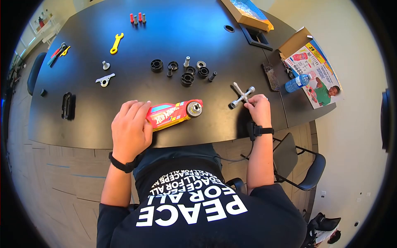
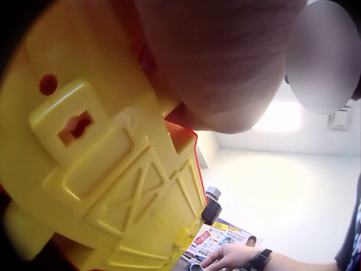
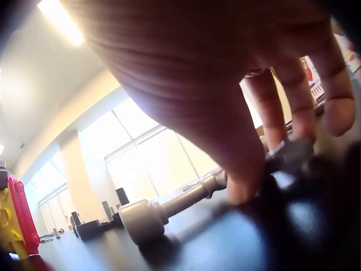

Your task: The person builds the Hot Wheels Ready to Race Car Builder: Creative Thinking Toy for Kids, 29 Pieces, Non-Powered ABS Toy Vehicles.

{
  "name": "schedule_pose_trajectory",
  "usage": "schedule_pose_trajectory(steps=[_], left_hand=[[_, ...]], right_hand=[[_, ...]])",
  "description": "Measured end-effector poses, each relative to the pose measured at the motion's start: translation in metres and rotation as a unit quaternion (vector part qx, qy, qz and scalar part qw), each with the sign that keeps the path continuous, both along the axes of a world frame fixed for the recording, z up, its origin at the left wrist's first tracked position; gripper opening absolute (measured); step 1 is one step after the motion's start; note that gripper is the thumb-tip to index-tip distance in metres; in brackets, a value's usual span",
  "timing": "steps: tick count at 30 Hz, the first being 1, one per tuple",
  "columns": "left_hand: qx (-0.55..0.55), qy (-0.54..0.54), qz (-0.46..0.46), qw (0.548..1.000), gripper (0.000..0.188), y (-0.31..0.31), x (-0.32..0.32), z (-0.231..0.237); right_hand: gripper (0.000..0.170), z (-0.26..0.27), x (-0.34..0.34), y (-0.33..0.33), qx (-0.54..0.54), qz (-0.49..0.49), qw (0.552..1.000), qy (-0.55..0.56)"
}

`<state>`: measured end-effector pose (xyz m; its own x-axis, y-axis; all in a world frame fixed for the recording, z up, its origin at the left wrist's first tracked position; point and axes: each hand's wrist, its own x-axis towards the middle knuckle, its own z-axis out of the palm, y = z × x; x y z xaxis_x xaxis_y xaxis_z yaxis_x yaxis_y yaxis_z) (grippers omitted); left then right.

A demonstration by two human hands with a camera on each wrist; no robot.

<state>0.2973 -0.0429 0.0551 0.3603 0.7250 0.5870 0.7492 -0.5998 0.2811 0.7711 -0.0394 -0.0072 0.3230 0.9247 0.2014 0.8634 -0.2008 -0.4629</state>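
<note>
My left hand (image 1: pixel 131 129) grips one end of a red and yellow toy car (image 1: pixel 168 114), which has one wheel (image 1: pixel 194 109) fitted at its far end. The left wrist view shows the car's yellow underside (image 2: pixel 113 152), with part of the hand (image 2: pixel 220 62) over it. My right hand (image 1: pixel 259 110) pinches an arm of a silver cross-shaped wrench (image 1: pixel 243 97) lying on the table. In the right wrist view the thumb and fingers of the hand (image 3: pixel 225 90) are at the wrench (image 3: pixel 183 204), whose socket end points toward the car; the exact finger contact is partly hidden.
Black wheels (image 1: pixel 187 79) and grey pegs stand beyond the car. Farther left are a yellow wrench (image 1: pixel 117 43), a white part (image 1: pixel 105 79) and a black part (image 1: pixel 66 106). A phone (image 1: pixel 271 77), bottle (image 1: pixel 297 84) and printed box (image 1: pixel 316 68) are at the right.
</note>
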Motion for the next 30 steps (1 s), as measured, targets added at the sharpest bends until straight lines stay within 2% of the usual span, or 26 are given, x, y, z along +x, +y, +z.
schedule_pose_trajectory(steps=[2,4,5,7,9,11,12,14,15,19,22,23,25,27,28,30], left_hand=[[0.004,0.004,-0.003,1.0,0.035,-0.003,0.0,0.004],[0.008,0.009,-0.001,1.0,0.033,-0.005,-0.001,0.005],[-0.015,0.006,-0.008,1.0,0.036,-0.006,-0.001,0.006],[-0.038,0.005,-0.015,0.999,0.041,-0.008,0.0,0.007],[-0.047,0.016,-0.004,0.999,0.061,-0.009,0.003,0.006],[-0.049,0.022,0.002,0.999,0.066,-0.008,0.003,0.001],[-0.052,0.026,0.011,0.998,0.07,-0.007,0.003,-0.001],[-0.053,0.028,0.007,0.998,0.07,-0.007,0.002,-0.002],[-0.055,0.029,0.005,0.998,0.069,-0.007,0.002,-0.002],[-0.049,0.023,-0.002,0.999,0.069,-0.008,0.0,0.0],[-0.037,0.036,-0.012,0.999,0.069,-0.01,-0.001,0.006],[-0.029,0.043,-0.017,0.999,0.07,-0.01,-0.001,0.009],[-0.022,0.051,-0.026,0.998,0.07,-0.009,0.0,0.011],[-0.021,0.054,-0.022,0.998,0.071,-0.008,0.001,0.012],[-0.02,0.055,-0.024,0.998,0.071,-0.008,0.001,0.012],[-0.02,0.053,-0.022,0.998,0.071,-0.008,0.002,0.013]], right_hand=[[0.025,0.007,-0.01,0.0,0.014,0.006,0.999,-0.037],[0.02,0.026,-0.022,0.0,0.082,0.048,0.993,0.071],[0.016,0.043,-0.032,-0.001,0.11,0.1,0.985,0.083],[0.019,0.084,-0.058,-0.004,0.121,0.167,0.972,0.111],[0.019,0.122,-0.084,-0.01,0.129,0.191,0.963,0.137],[0.019,0.151,-0.103,-0.014,0.149,0.289,0.938,0.121],[0.019,0.164,-0.111,-0.015,0.15,0.288,0.938,0.122],[0.02,0.184,-0.126,-0.016,0.147,0.387,0.91,-0.02],[0.021,0.187,-0.133,-0.016,0.139,0.404,0.904,-0.002],[0.022,0.192,-0.141,-0.013,0.121,0.423,0.897,-0.048],[0.013,0.203,-0.151,-0.013,0.131,0.444,0.881,-0.093],[0.006,0.208,-0.154,-0.012,0.103,0.469,0.871,-0.106],[0.008,0.22,-0.159,-0.015,0.075,0.489,0.861,-0.118],[0.022,0.231,-0.162,-0.019,-0.04,0.425,0.876,-0.223],[0.022,0.229,-0.164,-0.018,-0.039,0.424,0.877,-0.223],[0.026,0.219,-0.169,-0.013,0.007,0.429,0.891,-0.148]])
